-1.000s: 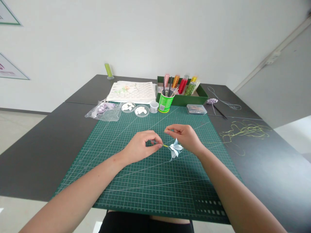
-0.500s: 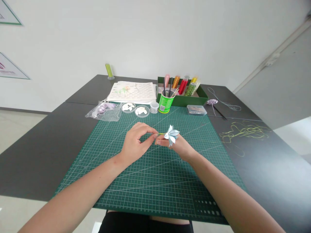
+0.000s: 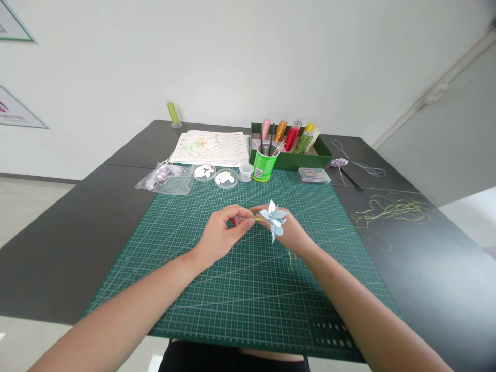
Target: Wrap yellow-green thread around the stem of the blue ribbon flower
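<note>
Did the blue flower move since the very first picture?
Yes. The blue flower now shows a bit higher and slightly further left in the view, closer to the green can, which hasn't moved on the cutting mat.

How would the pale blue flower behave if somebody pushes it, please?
The pale blue flower is probably light: the left hand holds it up by its thin stem. Its slender, separate petals may crease easily. The stem seems fairly stiff, since it runs nearly straight.
</note>
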A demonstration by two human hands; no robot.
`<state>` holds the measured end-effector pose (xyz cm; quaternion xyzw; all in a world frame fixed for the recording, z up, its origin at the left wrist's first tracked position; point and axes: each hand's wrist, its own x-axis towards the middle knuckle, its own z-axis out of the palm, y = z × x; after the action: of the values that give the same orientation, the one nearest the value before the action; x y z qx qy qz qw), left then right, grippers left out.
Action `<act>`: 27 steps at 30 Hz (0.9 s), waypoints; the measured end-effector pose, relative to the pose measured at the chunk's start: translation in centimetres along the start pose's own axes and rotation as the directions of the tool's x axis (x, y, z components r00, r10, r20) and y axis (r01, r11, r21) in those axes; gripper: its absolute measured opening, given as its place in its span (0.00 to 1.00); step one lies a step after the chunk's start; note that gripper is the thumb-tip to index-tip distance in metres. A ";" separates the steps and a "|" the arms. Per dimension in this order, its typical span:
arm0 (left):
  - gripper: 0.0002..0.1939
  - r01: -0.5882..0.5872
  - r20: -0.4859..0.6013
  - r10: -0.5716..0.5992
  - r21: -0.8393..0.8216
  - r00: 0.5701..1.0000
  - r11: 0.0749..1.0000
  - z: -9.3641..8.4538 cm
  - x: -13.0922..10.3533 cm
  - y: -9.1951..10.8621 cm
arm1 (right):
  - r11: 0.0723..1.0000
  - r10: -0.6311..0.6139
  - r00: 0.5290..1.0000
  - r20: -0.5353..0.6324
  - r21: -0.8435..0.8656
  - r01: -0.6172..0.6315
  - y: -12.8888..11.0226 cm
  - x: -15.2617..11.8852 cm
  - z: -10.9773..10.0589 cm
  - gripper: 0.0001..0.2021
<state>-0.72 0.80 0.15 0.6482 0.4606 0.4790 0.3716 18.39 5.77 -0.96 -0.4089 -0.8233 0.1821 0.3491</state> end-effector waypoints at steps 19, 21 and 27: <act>0.07 -0.003 -0.120 0.011 0.069 0.993 0.998 -0.6 0.3 0.0 | 0.909 0.274 0.910 -0.312 0.392 -0.140 -0.9 0.4 -5.2 0.09; 0.08 0.002 -0.122 0.004 0.049 0.993 0.999 -0.6 0.3 -0.1 | 0.886 0.296 0.931 -0.214 0.426 -0.184 0.1 0.7 -2.9 0.13; 0.08 -0.006 -0.175 0.013 0.036 0.985 0.999 -0.5 0.4 -0.4 | 0.689 0.117 0.958 0.261 0.674 -0.267 -0.6 -0.7 1.3 0.21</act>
<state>-1.26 1.34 0.00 0.6122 0.4967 0.5278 0.3160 17.38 4.77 -1.83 -0.3093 -0.6745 0.5565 0.3737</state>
